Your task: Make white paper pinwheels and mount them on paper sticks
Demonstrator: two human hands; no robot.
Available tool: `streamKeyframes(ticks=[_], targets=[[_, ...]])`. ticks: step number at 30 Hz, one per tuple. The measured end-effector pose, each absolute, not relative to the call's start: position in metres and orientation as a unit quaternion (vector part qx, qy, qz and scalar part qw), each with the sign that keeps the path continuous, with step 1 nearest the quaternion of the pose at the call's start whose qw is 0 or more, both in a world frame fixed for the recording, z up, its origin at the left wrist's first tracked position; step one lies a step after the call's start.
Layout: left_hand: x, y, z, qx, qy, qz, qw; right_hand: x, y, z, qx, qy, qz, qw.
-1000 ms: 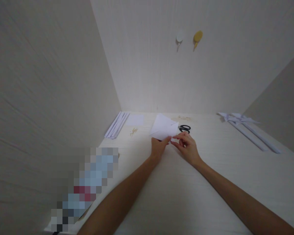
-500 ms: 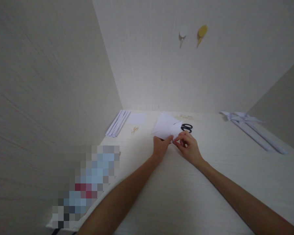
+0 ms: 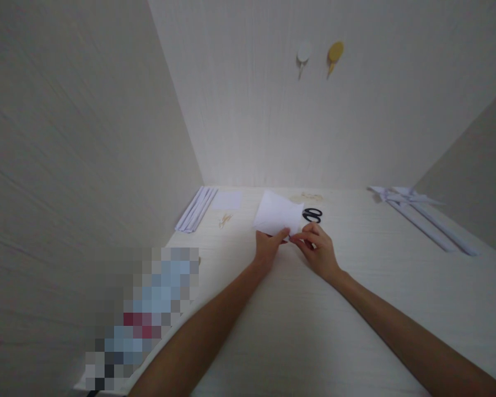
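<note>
I see the pale table (image 3: 306, 331) running to its far edge, where paper strips (image 3: 196, 209) lie at the left corner and paper pinwheels (image 3: 417, 218) at the right. Mid-table, the folded white sheet (image 3: 278, 216) lies just beyond my fingers, its near corner pointing at me. My left hand (image 3: 268, 248) and right hand (image 3: 319, 251) both pinch that corner, equally near; the scissors (image 3: 312, 215) lie just beside its right edge.

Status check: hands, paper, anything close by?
Left hand and right hand both pinching white paper at near edge. Paper over table. Black scissors close behind right hand.
</note>
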State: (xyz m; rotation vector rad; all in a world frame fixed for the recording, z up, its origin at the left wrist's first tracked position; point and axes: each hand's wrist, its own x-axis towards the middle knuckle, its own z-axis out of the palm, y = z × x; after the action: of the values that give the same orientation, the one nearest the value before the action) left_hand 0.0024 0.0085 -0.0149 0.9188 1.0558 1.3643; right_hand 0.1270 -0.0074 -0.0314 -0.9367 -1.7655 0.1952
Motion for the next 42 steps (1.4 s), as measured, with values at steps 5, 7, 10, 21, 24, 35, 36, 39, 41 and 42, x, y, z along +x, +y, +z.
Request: streamKeyframes(ticks=[5, 7, 10, 21, 24, 35, 36, 39, 41, 42], targets=[[0.002, 0.007, -0.013, 0.401, 0.439, 0.577, 0.559, 0.126, -0.008, -0.03, -0.401, -0.749, 0.082, 0.522], [0.001, 0.009, -0.015, 0.398, 0.442, 0.58, 0.557, 0.127, -0.008, -0.032, -0.402, -0.752, 0.082, 0.515], [0.0, 0.013, -0.018, 0.351, 0.437, 0.608, 0.562, 0.128, -0.008, -0.035, -0.402, -0.765, 0.072, 0.498], [0.001, 0.017, -0.017, 0.26, 0.402, 0.656, 0.584, 0.127, -0.01, -0.036, -0.363, -0.801, -0.002, 0.475], [0.001, 0.019, -0.021, 0.28, 0.395, 0.653, 0.582, 0.128, -0.01, -0.037, -0.371, -0.8, -0.014, 0.471], [0.0, 0.017, -0.024, 0.369, 0.443, 0.603, 0.551, 0.129, -0.004, -0.038, -0.388, -0.785, -0.047, 0.48], [0.0, 0.018, -0.024, 0.366, 0.457, 0.601, 0.544, 0.129, -0.004, -0.038, -0.387, -0.785, -0.037, 0.482], [-0.002, 0.02, -0.025, 0.356, 0.487, 0.601, 0.524, 0.129, -0.003, -0.039, -0.379, -0.785, -0.006, 0.49], [-0.003, 0.022, -0.027, 0.362, 0.483, 0.604, 0.521, 0.129, -0.003, -0.039, -0.381, -0.785, -0.009, 0.488], [-0.003, 0.023, -0.027, 0.366, 0.476, 0.604, 0.523, 0.129, -0.003, -0.039, -0.386, -0.784, -0.017, 0.486]])
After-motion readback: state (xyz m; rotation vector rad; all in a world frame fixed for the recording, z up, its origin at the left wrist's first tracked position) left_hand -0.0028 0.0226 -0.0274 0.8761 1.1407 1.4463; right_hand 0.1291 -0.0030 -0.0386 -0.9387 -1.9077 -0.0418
